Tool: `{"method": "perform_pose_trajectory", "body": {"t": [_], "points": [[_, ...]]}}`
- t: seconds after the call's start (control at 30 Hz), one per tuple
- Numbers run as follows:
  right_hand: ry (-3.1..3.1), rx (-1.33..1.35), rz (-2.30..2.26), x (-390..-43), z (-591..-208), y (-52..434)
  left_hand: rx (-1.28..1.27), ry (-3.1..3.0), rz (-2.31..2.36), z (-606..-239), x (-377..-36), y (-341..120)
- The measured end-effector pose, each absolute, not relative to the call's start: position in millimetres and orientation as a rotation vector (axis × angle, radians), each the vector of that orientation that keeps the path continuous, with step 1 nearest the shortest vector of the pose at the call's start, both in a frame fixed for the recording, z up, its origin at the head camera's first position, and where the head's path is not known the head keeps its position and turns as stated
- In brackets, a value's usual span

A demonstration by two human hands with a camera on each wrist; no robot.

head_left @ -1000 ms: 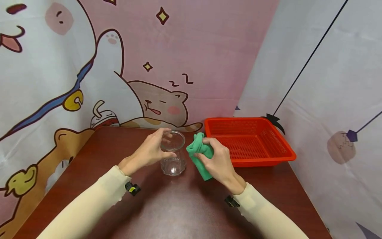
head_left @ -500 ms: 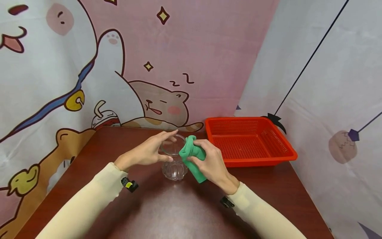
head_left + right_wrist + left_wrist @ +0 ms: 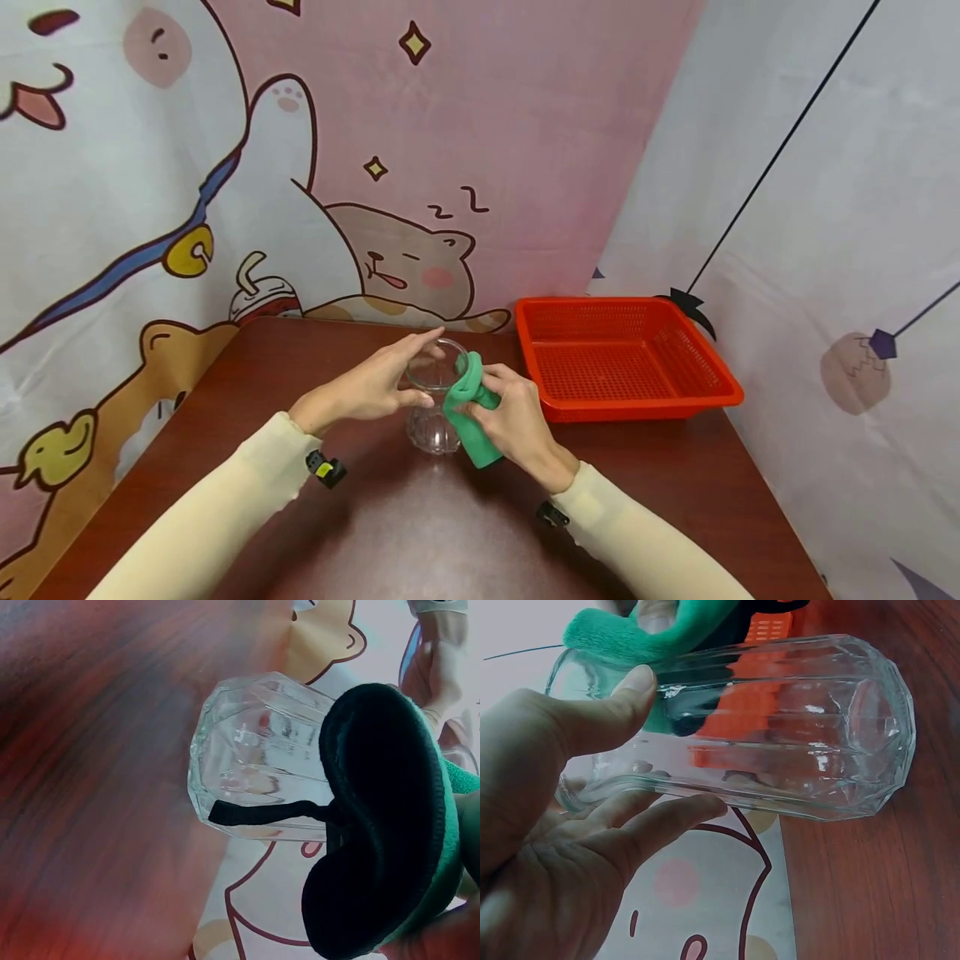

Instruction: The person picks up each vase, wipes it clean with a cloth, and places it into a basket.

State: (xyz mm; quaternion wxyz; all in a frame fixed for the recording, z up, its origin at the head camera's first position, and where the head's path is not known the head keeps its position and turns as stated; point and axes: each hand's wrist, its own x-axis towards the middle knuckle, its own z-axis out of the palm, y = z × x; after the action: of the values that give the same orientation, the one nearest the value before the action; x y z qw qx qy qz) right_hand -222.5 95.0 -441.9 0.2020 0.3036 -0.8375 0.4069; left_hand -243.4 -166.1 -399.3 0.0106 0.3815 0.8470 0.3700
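Note:
A clear ribbed glass [image 3: 433, 417] stands upright on the dark wooden table [image 3: 420, 533]. My left hand [image 3: 375, 385] holds it near the rim, thumb on the near side and fingers stretched over the far side. In the left wrist view the thumb [image 3: 607, 712] presses on the glass [image 3: 780, 735] with the fingers under it. My right hand [image 3: 513, 417] grips a bunched green cloth [image 3: 465, 404] against the right side of the rim. The cloth's top edge [image 3: 652, 630] laps over the rim. In the right wrist view the cloth [image 3: 382, 825] hides part of the glass [image 3: 255, 757].
An orange-red mesh basket [image 3: 705, 367] with nothing in it stands at the table's back right, just beyond my right hand. Printed cartoon curtains close off the back and both sides. Bare tabletop lies to the left and in front of the glass.
My right hand has carried the green cloth leftward from beside the glass onto its rim. The left hand has stayed at the glass, which has not moved.

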Motion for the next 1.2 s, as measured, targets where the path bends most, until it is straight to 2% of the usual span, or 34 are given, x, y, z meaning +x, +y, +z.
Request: {"method": "perform_pose_trajectory", "body": {"t": [0.6, 1.0, 1.2], "points": [[-2.504, 0.960, 0.791, -220, -448, 97, 1.119, 2.643, 1.121, -398, -237, -165], [-2.566, 0.930, 0.801, -220, -465, 101, 1.078, 2.634, 1.141, -400, -236, -164], [-2.562, 0.997, 0.833, -221, -468, 104, 1.077, 2.636, 1.145, -399, -236, -164]]}}
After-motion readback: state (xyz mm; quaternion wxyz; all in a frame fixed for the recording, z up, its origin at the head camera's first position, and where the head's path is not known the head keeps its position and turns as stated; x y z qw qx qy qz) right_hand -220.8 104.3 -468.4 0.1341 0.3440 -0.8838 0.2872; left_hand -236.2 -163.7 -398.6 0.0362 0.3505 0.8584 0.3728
